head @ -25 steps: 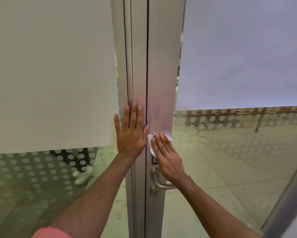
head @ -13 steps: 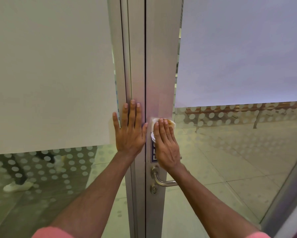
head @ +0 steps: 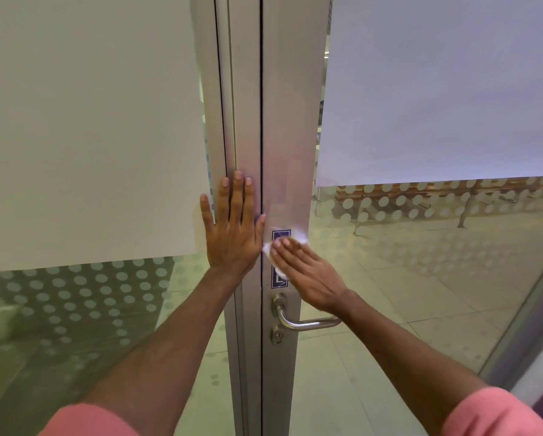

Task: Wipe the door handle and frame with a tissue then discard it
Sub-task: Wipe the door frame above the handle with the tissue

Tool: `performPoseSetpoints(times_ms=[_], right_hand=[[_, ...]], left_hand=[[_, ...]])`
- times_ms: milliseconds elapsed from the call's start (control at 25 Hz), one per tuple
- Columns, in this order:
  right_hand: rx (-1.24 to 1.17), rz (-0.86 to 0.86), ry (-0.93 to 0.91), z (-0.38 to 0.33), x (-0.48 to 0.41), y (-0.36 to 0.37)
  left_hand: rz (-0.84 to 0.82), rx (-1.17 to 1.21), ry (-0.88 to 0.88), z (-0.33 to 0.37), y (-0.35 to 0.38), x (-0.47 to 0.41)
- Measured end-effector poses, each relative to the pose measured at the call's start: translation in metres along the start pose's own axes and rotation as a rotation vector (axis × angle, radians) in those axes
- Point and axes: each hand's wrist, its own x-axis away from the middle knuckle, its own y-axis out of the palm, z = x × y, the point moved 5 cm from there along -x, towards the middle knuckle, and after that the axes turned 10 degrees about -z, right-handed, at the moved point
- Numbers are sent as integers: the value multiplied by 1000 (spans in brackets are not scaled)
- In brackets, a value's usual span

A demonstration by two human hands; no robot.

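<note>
A tall silver metal door frame runs up the middle between two glass panes. My right hand lies flat on the frame just above the handle, pressing a white tissue against a small dark sticker; only the tissue's edges show around my fingers. Below my wrist the steel lever handle points right, with a keyhole under it. My left hand rests flat, fingers spread, on the neighbouring frame post to the left and holds nothing.
Frosted film covers the upper glass on both sides, with dotted clear glass below. Through the right pane I see a tiled floor and a wooden bench. A dark door edge slants at the far right.
My right hand rose up the frame with the tissue, then slid back down and tilted left, uncovering the handle's base. My left hand stayed flat on the post.
</note>
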Motion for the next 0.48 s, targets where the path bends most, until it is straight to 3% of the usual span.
performPoseSetpoints(times_ms=[120,360,480], right_hand=[[88,-175,-113,-2,26,16],[7,122,60,21,-21,-39],[-38,50,42,8,-10,-19]], left_hand=[[3,-8,1,1,0,0],[12,14,1,1,-2,0],[8,-4,-4,0,-1,1]])
